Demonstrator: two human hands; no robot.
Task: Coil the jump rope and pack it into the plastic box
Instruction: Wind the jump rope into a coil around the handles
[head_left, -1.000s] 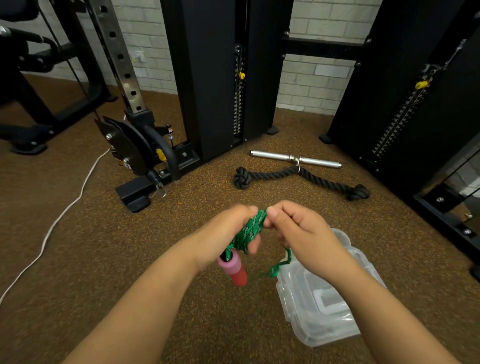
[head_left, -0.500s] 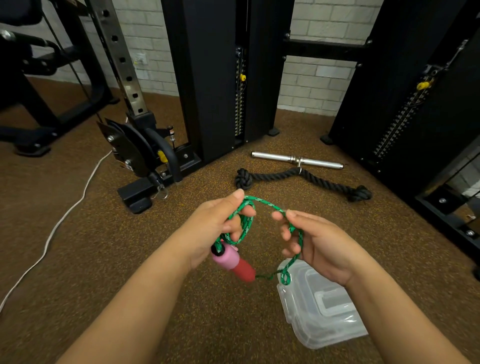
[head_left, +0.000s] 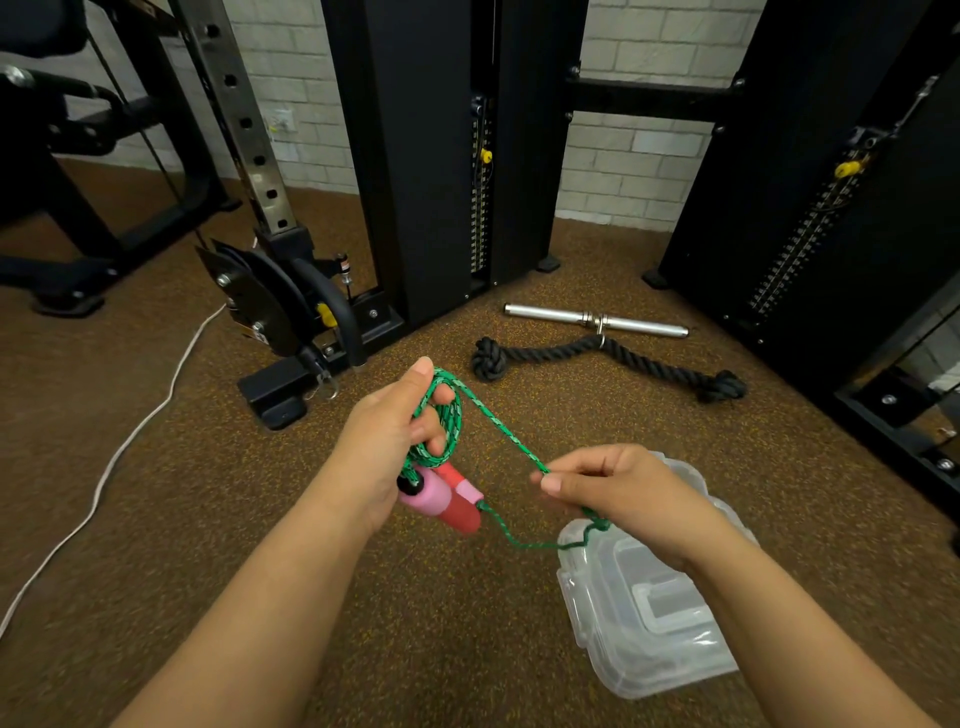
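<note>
From my head camera I look down at both my hands over the brown gym floor (head_left: 156, 519).

My left hand (head_left: 382, 452) holds the coil of the green jump rope (head_left: 501, 428). The loops go round my fingers (head_left: 439, 395), and my fingers curl to keep them from slipping off. I hold them this way so the loops stay the same size and stay neat. The pink and red handles (head_left: 447, 501) hang just under this hand, side by side. I think I keep them together there so they do not swing about.

My right hand (head_left: 618, 493) pinches the loose part of the rope between thumb and fingers. The rope runs straight from the coil to this pinch. I pull it a bit tight so the next loop will lie flat. Past my right hand the rope sags down and goes back to a handle. So only a short bit is left to wind, I think.

The plastic box (head_left: 649, 613) sits on the floor just under my right hand. Its lid looks shut, but it is see-through, so I am not sure. I think it is kept close so the coil can go in quickly.

Farther off lie a black rope (head_left: 613, 358) and a metal bar (head_left: 550, 314), touching where they join. A white cable (head_left: 130, 441) runs along the floor on my left.
</note>
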